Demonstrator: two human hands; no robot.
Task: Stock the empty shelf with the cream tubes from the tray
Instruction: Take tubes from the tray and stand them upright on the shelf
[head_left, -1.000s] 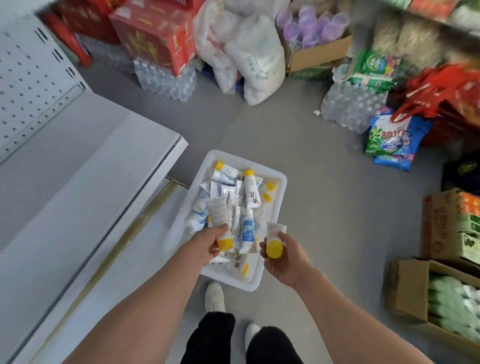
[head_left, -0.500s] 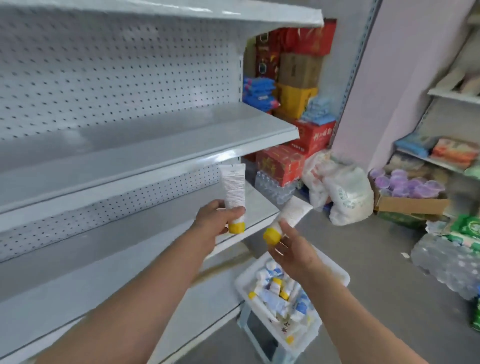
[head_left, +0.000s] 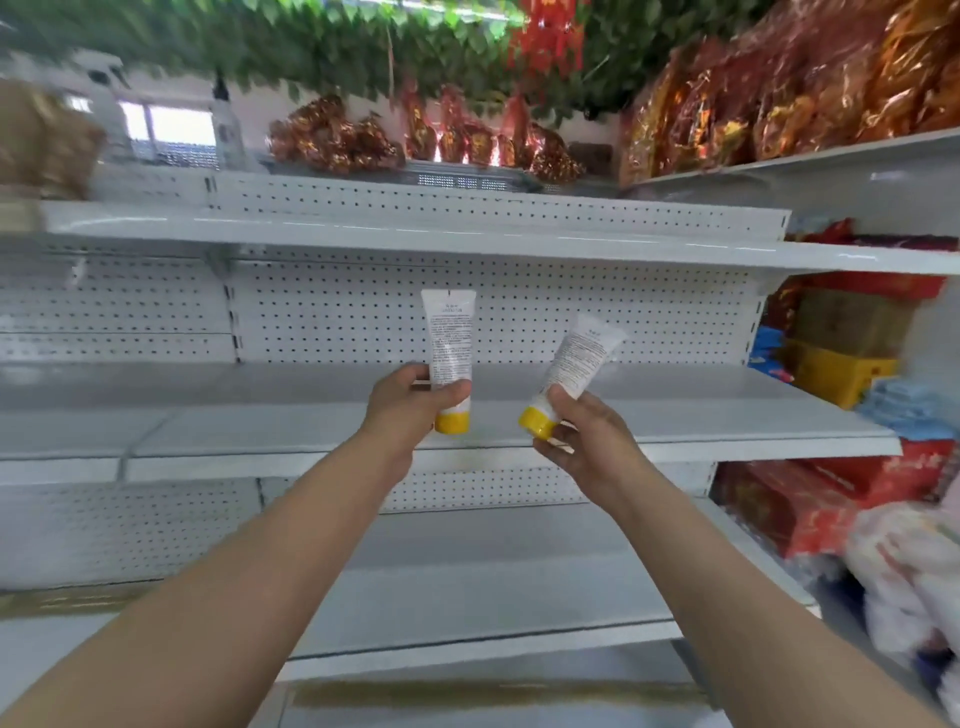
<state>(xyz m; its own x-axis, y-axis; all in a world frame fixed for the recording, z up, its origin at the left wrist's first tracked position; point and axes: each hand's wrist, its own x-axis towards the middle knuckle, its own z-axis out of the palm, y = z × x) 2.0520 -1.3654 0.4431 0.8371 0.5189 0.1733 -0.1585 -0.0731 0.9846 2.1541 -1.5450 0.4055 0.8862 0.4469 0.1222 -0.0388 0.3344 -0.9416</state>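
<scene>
My left hand (head_left: 410, 402) grips a white cream tube (head_left: 450, 338) with a yellow cap, held upright with the cap down. My right hand (head_left: 587, 441) pinches a second white tube (head_left: 581, 358) near its yellow cap, tilted to the right. Both tubes hang in front of the middle white shelf (head_left: 260, 421), which has a pegboard back and carries nothing. The tray is out of view.
A white shelf (head_left: 363, 236) runs above and another (head_left: 493, 577) below. Red and gold foil packs (head_left: 753, 104) fill the top right. Cartons and red boxes (head_left: 841, 364) stack at the right, with white sacks (head_left: 914, 582) lower right.
The view swung up from the tray on the floor to the shelves. Both hands lifted their tubes from tray level up to the middle shelf.
</scene>
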